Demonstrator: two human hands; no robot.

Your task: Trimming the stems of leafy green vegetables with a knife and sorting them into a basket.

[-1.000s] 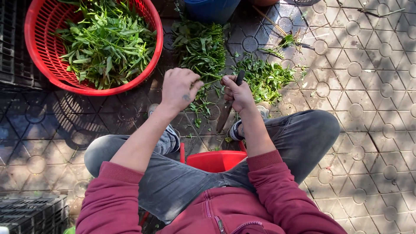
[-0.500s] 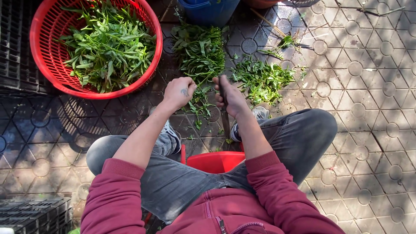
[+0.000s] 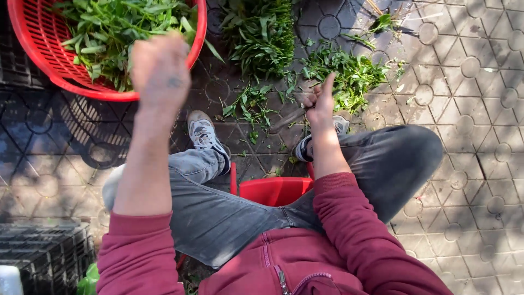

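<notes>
The red basket (image 3: pixel 33 60), heaped with leafy greens (image 3: pixel 125 27), is sitting at upper left, and the left hand (image 3: pixel 160 74) is hanging blurred just over its near rim, fist closed; whether it is holding anything cannot be told. Loose green piles (image 3: pixel 349 74) are lying on the paving ahead, where the right hand (image 3: pixel 321 104) is gripping a knife (image 3: pixel 289 117), blade angling left above the shoes.

Red mesh basket (image 3: pixel 38 60), green leaves (image 3: pixel 117 24); maroon sleeves (image 3: pixel 349 218); grey jeans (image 3: pixel 229 218); stool (image 3: pixel 273 190) probably red.
</notes>
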